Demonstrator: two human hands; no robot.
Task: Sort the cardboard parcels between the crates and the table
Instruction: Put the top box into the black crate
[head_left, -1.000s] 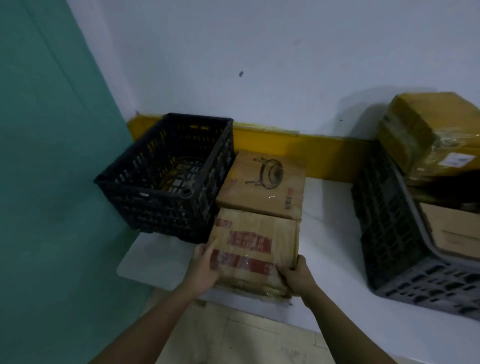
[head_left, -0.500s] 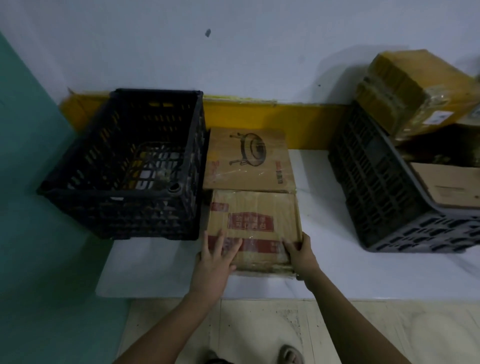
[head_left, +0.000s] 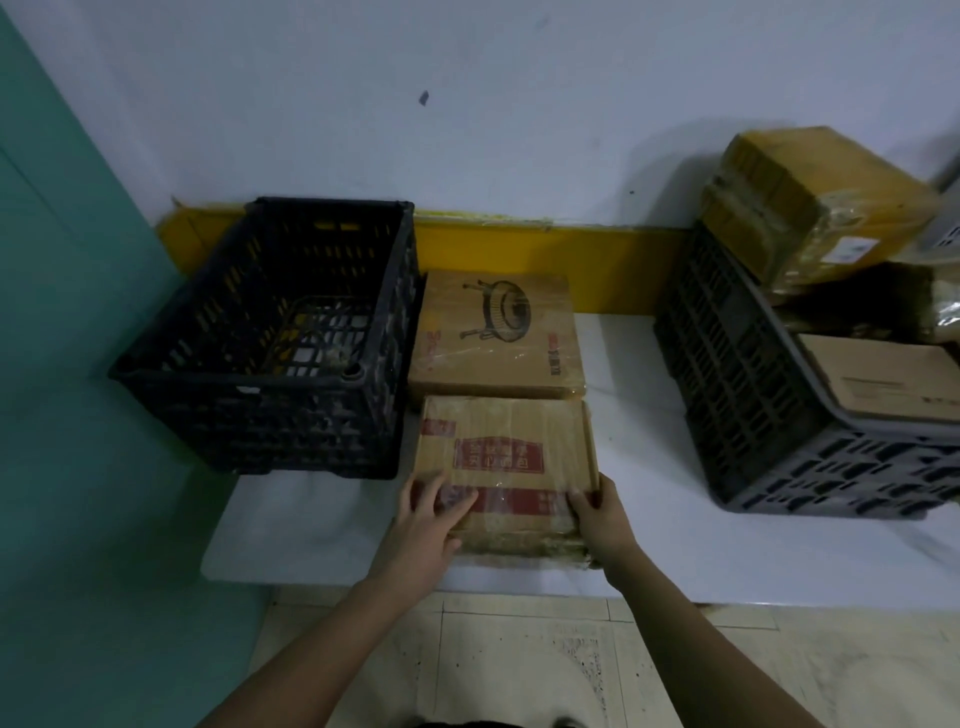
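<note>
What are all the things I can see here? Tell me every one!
black crate: 1, black, left on the table, holds no parcels
grey crate: 1, dark grey, right on the table, holds parcels
parcel with red print: 1, brown, near table edge between the crates
parcel with drawing: 1, brown, right behind the red-print one
parcels in grey crate: at least 2, yellowish-brown on top, tan one lower
table: 1, white, against the wall
yellow strip: 1, along the wall's foot
left hand: 1, flat on the red-print parcel's near left corner
right hand: 1, grips its near right corner
</note>
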